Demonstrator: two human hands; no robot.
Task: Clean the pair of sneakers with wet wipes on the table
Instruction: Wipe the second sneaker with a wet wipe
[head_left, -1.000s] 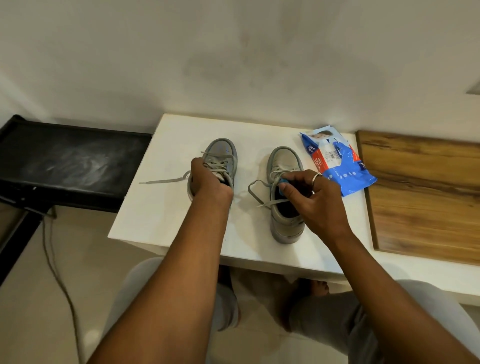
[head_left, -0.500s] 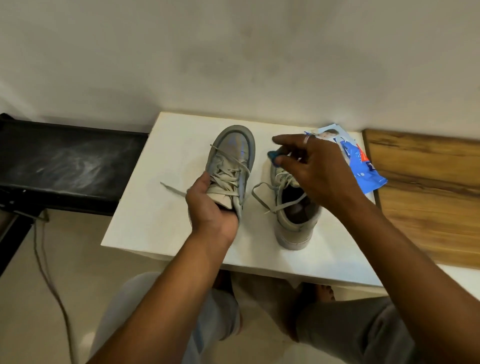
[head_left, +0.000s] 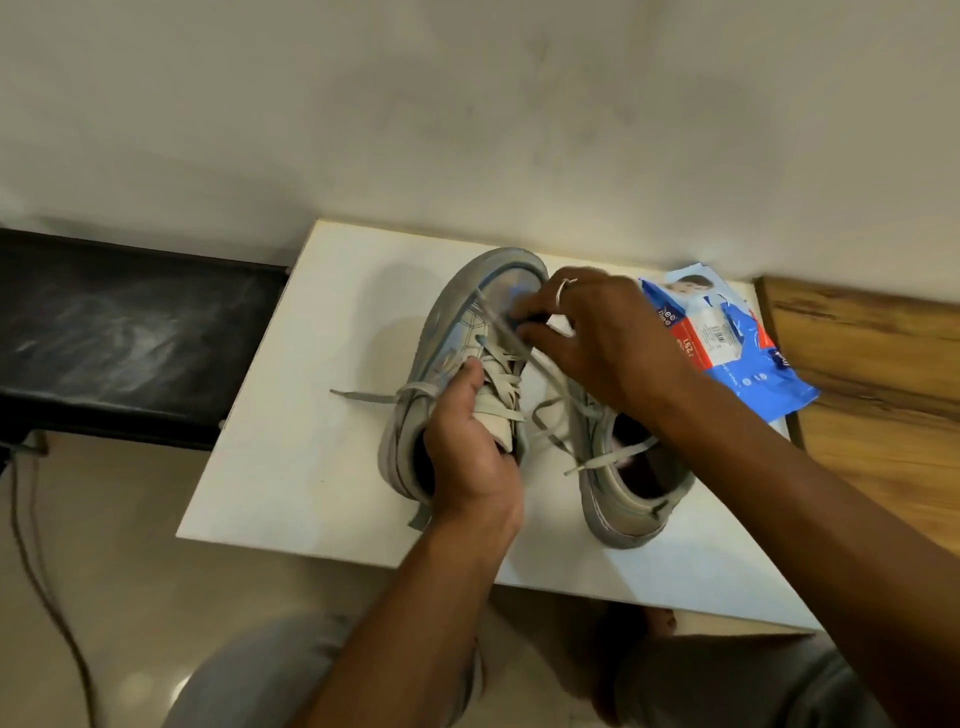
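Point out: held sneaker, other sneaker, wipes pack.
held sneaker (head_left: 448, 332): head view, outer side wall.
other sneaker (head_left: 623, 519): head view, heel.
wipes pack (head_left: 748, 374): head view, blue front.

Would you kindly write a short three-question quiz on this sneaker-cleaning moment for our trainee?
1. True or false: the left hand holds nothing.
2. Where does the wet wipes pack lie? A) left of both sneakers B) at the right edge of the table, reaching the wooden surface C) inside a sneaker
3. Fill in: the right hand has its fingertips at the tilted sneaker's ____.
Key: 1 false, it grips the tilted sneaker; 2 B; 3 toe, where they pinch a small blue piece.
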